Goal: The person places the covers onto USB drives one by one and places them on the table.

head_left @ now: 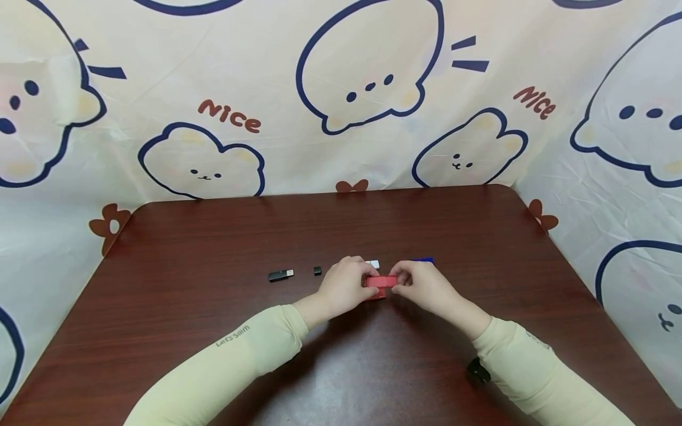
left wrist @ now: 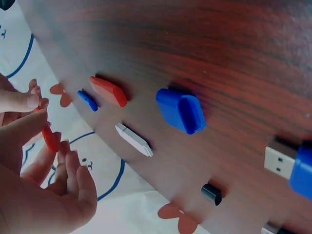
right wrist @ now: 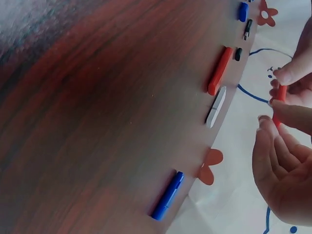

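Note:
Over the table's middle, my left hand (head_left: 346,285) pinches the left end of a flat red strip (head_left: 382,281). My right hand (head_left: 426,285) grips its other end between thumb and fingers. Both wrist views show the strip, partly covered by fingers. Just below it on the table lies a second red plastic piece (left wrist: 109,91), longish with bevelled ends. Beyond the hands are a white pointed piece (left wrist: 134,140) and a slim blue piece (right wrist: 167,196).
Left of the hands lie a black USB stick (head_left: 280,276) with bare plug and a small black cap (head_left: 317,271). The left wrist view also shows a hollow blue cap (left wrist: 170,105) and a blue USB stick (left wrist: 301,174). Patterned cloth (head_left: 298,160) hangs behind the brown table (head_left: 224,236).

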Motion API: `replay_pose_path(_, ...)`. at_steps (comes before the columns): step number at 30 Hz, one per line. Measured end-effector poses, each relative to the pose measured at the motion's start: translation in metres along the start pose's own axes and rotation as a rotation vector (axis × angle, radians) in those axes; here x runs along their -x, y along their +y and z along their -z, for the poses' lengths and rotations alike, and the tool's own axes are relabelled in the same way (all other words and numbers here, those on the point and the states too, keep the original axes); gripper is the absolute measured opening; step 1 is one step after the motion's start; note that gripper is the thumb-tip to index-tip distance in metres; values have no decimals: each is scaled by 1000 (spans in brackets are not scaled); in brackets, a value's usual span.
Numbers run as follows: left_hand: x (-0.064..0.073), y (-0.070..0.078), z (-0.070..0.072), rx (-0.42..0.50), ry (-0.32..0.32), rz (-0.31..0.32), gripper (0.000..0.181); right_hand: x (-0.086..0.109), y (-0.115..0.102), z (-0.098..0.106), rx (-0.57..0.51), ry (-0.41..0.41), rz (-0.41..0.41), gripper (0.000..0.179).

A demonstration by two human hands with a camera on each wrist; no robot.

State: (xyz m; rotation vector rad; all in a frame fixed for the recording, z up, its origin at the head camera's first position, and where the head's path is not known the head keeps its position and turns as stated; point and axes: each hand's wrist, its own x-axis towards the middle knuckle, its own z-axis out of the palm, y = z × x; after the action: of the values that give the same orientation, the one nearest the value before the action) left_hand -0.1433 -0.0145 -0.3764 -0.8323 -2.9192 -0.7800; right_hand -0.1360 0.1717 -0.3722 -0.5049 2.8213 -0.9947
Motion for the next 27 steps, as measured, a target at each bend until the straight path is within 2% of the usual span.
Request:
replay_pose_path(2,1,1,0,-77,33,-37,13,1,-2,-1,59,12,27,14)
replay_pose_path(6,3,3,1,-128,47,-54,13,1,-3,-2,93,18,34,14)
replay_pose_path(15,4,3,-2,-43,62,-5,19,2,-4,-2,73,28,39,13)
replay_pose_path(27,5,4,-1,-25,74,-22,15,2,-5,-1,71,19,46,13)
